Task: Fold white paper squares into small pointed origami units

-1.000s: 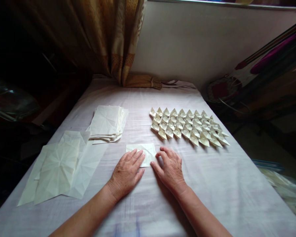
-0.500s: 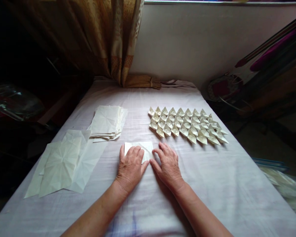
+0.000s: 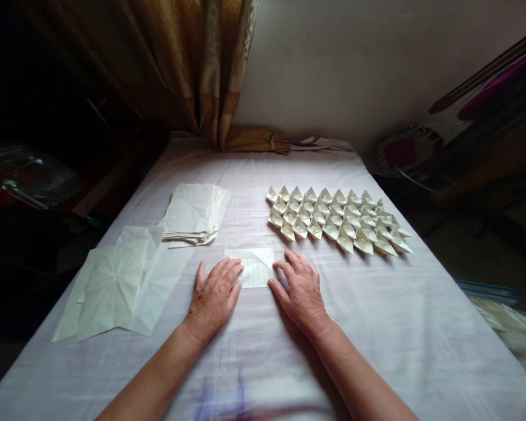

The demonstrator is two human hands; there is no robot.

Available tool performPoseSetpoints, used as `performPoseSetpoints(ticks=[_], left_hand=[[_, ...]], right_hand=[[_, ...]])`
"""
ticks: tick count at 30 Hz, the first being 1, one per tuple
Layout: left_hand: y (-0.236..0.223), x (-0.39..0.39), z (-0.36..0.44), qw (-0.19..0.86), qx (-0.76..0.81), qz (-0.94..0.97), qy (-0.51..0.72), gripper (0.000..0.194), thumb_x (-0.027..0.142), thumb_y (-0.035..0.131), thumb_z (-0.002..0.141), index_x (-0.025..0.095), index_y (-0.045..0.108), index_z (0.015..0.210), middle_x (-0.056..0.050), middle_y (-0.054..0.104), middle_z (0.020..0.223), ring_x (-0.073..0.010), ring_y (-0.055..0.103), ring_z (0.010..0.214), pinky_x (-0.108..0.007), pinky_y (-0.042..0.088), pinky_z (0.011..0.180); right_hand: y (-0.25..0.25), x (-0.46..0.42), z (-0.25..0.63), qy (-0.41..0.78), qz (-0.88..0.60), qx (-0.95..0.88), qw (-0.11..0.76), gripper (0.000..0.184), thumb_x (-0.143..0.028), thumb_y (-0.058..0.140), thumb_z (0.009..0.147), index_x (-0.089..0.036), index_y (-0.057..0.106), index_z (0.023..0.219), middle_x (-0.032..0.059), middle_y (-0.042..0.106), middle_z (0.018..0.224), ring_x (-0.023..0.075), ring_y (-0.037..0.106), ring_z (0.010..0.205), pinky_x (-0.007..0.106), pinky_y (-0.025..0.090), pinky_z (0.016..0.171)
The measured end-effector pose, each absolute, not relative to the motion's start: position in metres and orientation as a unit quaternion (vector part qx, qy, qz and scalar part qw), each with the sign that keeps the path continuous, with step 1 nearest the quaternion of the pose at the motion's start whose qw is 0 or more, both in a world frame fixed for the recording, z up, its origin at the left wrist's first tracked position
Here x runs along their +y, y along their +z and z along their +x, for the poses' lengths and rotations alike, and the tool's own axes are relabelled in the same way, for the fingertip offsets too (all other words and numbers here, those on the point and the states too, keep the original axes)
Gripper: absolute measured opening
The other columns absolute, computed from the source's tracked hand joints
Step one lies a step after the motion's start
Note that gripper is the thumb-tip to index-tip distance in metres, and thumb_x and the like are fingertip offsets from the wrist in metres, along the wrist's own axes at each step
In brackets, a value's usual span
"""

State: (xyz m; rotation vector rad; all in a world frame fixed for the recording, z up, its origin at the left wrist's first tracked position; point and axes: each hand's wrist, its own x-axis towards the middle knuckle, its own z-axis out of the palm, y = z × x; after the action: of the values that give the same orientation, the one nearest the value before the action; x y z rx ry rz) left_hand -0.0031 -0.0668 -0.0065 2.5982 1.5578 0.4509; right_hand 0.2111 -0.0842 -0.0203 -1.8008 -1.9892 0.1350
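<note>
A folded white sheet of paper [image 3: 258, 269] lies flat on the cloth between my hands, a diagonal crease showing near its upper right. My left hand [image 3: 214, 292] rests palm down at the paper's left side, its fingertips over that edge. At the right edge, my right hand [image 3: 300, 286] lies with fingers spread and slightly bent, thumb and index finger at the paper's side. Neither hand grips anything. Beyond my right hand stand rows of small folded paper boats [image 3: 333, 219].
A stack of creased paper sheets [image 3: 190, 210] sits beyond my left hand. Looser creased sheets [image 3: 114, 286] overlap at the left. Pale cloth [image 3: 377, 339] covers the table. A gold curtain [image 3: 210, 76] hangs at the back, and a plastic bag [image 3: 508, 327] lies beyond the right edge.
My left hand has slid left across the paper, uncovering most of it. My right hand stays at the right edge. The view has shifted slightly.
</note>
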Motion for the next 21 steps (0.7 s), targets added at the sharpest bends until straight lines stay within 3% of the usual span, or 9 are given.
performPoseSetpoints(ticks=[8, 14, 18, 21], left_hand=[[-0.006, -0.068, -0.028, 0.036, 0.518, 0.844, 0.138, 0.04, 0.017, 0.045, 0.094, 0.028, 0.055, 0.131, -0.006, 0.06, 0.137, -0.0254, 0.052, 0.129, -0.061, 0.021, 0.114], [-0.004, -0.071, -0.025, 0.047, 0.514, 0.844, 0.147, 0.04, 0.01, 0.049, 0.089, 0.034, 0.066, 0.116, -0.005, 0.056, 0.141, -0.0282, 0.05, 0.13, -0.065, 0.026, 0.11], [-0.007, -0.072, -0.024, 0.041, 0.503, 0.847, 0.167, 0.04, 0.01, 0.05, 0.089, 0.034, 0.067, 0.116, -0.003, 0.062, 0.134, -0.0275, 0.053, 0.128, -0.064, 0.023, 0.112], [-0.011, -0.072, -0.026, 0.036, 0.498, 0.848, 0.177, 0.039, 0.011, 0.049, 0.089, 0.032, 0.066, 0.117, -0.003, 0.066, 0.129, -0.027, 0.055, 0.126, -0.062, 0.023, 0.113]], right_hand=[[-0.025, -0.084, 0.214, 0.036, -0.65, -0.72, 0.24, 0.025, -0.033, 0.059, 0.088, -0.02, 0.065, 0.11, 0.0153, 0.055, 0.135, 0.0337, 0.043, 0.131, 0.053, 0.035, 0.104], [-0.023, -0.086, 0.21, 0.011, -0.628, -0.738, 0.245, 0.038, -0.029, 0.049, 0.093, -0.016, 0.056, 0.128, 0.0163, 0.051, 0.142, 0.0313, 0.04, 0.135, 0.053, 0.031, 0.109], [-0.016, -0.088, 0.185, 0.018, -0.545, -0.815, 0.195, 0.051, -0.028, 0.047, 0.094, -0.015, 0.043, 0.144, 0.0134, 0.04, 0.152, 0.028, 0.028, 0.144, 0.051, 0.02, 0.116], [-0.013, -0.088, 0.168, 0.071, -0.474, -0.867, 0.134, 0.059, -0.038, 0.049, 0.094, -0.018, 0.037, 0.148, 0.01, 0.036, 0.154, 0.0261, 0.03, 0.144, 0.05, 0.019, 0.118]])
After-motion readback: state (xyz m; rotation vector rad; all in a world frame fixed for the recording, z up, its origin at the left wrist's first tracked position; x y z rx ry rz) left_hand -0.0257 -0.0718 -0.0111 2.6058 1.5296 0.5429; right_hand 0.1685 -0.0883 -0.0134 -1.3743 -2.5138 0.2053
